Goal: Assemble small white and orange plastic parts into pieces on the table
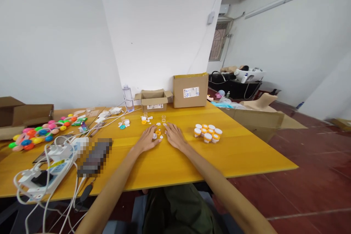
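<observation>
Item: small orange ring, lying on the yellow table, flanked by 2 flat, open hands: left hand, right hand, nothing gripped. Fingertip pinching is judged best. Right of the ring: capped jars. Behind it: cardboard boxes, white wall; red floor beyond.

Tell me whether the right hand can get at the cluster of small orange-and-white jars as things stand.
Probably yes. The right hand rests flat on the yellow table, and the jars stand just to its right, with only bare tabletop between them and nothing stacked over them.
</observation>
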A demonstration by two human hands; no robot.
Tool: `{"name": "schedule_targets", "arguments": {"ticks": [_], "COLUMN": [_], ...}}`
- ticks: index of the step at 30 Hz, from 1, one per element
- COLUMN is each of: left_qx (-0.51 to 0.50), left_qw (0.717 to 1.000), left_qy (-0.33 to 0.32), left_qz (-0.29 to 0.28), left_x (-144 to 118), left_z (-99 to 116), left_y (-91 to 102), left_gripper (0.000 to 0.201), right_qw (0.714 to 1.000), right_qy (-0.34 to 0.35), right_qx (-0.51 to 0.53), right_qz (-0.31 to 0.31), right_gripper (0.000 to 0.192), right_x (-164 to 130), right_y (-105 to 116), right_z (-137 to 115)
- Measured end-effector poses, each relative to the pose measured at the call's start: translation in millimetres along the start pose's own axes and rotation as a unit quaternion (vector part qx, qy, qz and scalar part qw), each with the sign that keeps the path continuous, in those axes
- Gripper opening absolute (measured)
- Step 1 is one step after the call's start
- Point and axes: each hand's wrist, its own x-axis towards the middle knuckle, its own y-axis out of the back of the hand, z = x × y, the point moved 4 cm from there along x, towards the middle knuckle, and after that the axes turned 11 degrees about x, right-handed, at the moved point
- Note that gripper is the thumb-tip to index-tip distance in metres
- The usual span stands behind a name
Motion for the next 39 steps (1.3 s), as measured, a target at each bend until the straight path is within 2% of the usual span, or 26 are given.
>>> {"name": "schedule_targets", "arguments": {"ticks": [6,11,18,26,31,35,39], "left_qx": [-0.025,-0.039,-0.040,-0.033,-0.036,-0.037,-0.033], "left_qw": [1.000,0.999,0.999,0.998,0.998,0.997,0.997], "left_qy": [-0.002,0.019,0.007,0.015,0.016,0.016,0.021], "left_qz": [-0.010,-0.027,-0.022,-0.057,-0.057,-0.060,-0.068], "left_x": [16.7,20.0,17.0,24.1,26.9,26.8,30.2], "left_z": [-4.3,-0.4,5.3,1.1,3.5,4.2,3.5], "left_y": [-4.7,-3.2,-0.8,-3.3,-3.0,-2.4,-1.6], "left_gripper": [0.078,0.080,0.074,0.092,0.093,0.094,0.100], "right_qw": [1.000,0.999,0.998,0.996,0.990,0.991,0.994], "right_qy": [-0.012,-0.014,-0.010,0.016,0.026,0.024,-0.006], "right_qx": [0.018,0.030,0.039,0.089,0.139,0.133,0.104], "right_qz": [-0.021,-0.041,-0.042,-0.028,-0.018,-0.018,-0.026], "right_gripper": [0.044,0.041,0.040,0.044,0.048,0.045,0.040], "right_x": [6.9,5.9,2.6,4.8,8.9,10.8,11.3], "right_y": [-1.4,2.2,5.1,-2.2,-7.0,-9.1,-9.2], "right_z": [1.8,-1.5,-3.5,4.4,11.0,10.9,8.4]}}
